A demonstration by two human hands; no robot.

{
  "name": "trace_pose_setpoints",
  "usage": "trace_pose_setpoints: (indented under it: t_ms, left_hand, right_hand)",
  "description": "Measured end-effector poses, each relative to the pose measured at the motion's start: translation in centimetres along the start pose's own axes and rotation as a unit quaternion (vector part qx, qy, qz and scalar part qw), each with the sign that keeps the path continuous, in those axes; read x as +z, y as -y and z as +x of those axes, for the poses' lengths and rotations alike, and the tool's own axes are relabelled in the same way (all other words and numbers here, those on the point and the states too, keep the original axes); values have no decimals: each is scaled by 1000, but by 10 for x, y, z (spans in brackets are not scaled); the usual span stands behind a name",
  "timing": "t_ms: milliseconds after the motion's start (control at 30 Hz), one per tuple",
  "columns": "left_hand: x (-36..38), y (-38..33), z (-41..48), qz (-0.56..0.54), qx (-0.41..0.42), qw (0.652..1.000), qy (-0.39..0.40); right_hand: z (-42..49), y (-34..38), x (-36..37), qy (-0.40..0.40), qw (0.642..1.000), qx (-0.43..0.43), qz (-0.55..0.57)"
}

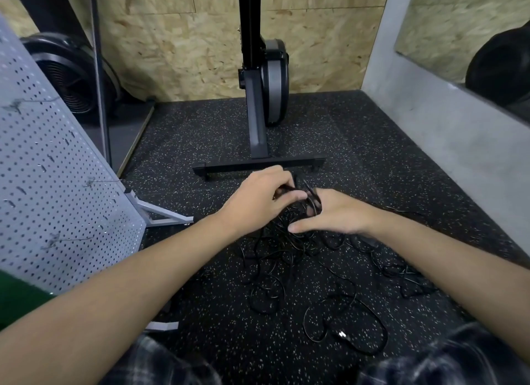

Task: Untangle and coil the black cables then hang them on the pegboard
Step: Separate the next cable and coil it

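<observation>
left hand (258,196) pinches thin black tangled cables (282,252) | right hand (339,214) curls round same bundle | cables lie on speckled black rubber floor (372,160), right of grey perforated metal pegboard (57,183) | risk: hard pulling may tighten knots

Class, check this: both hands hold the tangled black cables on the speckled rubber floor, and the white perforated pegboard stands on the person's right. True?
No: the head view shows the white perforated pegboard on the person's left. The left hand and right hand do hold the tangled black cables on the speckled rubber floor.
</observation>
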State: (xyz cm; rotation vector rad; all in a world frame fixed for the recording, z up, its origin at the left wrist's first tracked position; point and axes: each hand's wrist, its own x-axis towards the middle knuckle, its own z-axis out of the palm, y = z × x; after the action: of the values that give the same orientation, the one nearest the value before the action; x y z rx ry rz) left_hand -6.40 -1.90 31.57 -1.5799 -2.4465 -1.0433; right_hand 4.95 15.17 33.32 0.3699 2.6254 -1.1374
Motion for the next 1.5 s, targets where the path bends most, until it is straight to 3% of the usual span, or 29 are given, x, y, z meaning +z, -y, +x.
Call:
trace_pose_setpoints:
  t_ms: [267,433,567,700,800,867,1000,1100,1233,1400,1500]
  left_hand:
    - [-4,-5,-2,-15,-42,998,-35]
    - [-9,1,-1,-75,1,994,79]
    - [-6,9,-4,-66,-47,991,106]
    - [-4,8,-5,-55,-81,990,102]
    - [-1,10,-7,-52,-112,985,117]
    - [-1,16,-11,-113,-144,973,143]
    - [0,26,-19,-193,-206,947,151]
    - [6,38,-24,-210,-234,935,162]
    - [15,49,-29,-232,-243,933,131]
    - [18,41,-18,-232,-297,926,-26]
    - [25,27,-11,-273,-333,902,-4]
  right_hand:
    - [1,-2,1,84,996,-3,-16]
    - [-2,-3,-9,127,990,-67,-5]
    - [0,-7,-8,79,992,-92,42]
    - [-2,-3,-4,43,989,-103,-98]
    - [-5,-1,-5,48,985,-87,-140]
    - [-6,0,-10,25,984,-93,-152]
    - [-5,-9,-23,-71,990,-95,-83]
    - [0,-16,-25,-89,992,-87,39]
    - [1,-14,-25,-70,975,-84,194]
    - [-2,-11,-20,-23,975,-108,192]
    - [-3,-4,-13,-23,980,-142,139]
